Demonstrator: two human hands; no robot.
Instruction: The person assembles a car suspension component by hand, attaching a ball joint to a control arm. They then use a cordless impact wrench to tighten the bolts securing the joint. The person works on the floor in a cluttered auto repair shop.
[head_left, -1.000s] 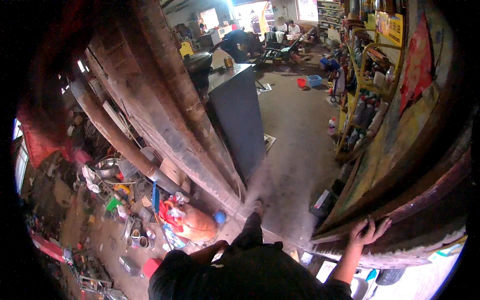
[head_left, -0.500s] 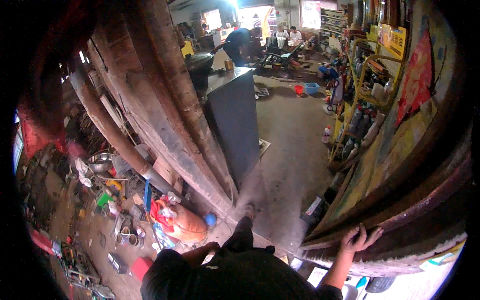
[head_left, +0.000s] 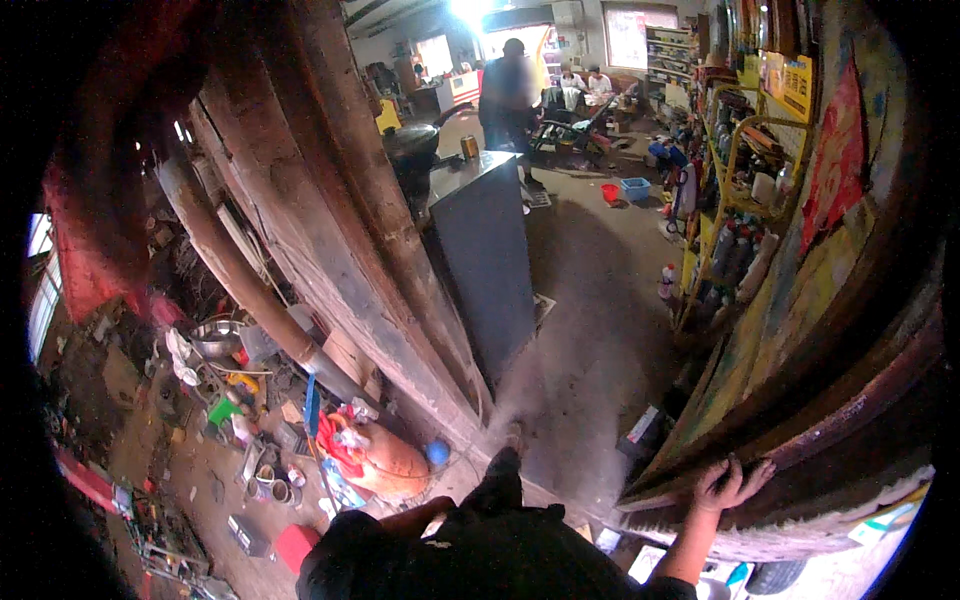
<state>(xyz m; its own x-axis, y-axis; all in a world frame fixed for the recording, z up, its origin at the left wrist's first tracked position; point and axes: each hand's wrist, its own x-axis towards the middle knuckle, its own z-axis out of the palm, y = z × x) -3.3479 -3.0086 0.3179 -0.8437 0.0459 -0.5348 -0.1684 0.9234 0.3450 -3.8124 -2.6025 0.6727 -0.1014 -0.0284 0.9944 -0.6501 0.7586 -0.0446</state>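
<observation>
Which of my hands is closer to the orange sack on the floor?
Left. The left hand is beside the orange sack; the right hand rests on the curved rusty edge, far off.

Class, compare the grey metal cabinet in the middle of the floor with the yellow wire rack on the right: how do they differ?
The grey cabinet is a closed, solid-sided box; the yellow rack is an open wire frame. The cabinet shows only a small can on its top, while the rack's shelves are crowded with bottles. The cabinet stands beside the slanting timbers, the rack by the right wall. Both stand upright on the floor.
</observation>
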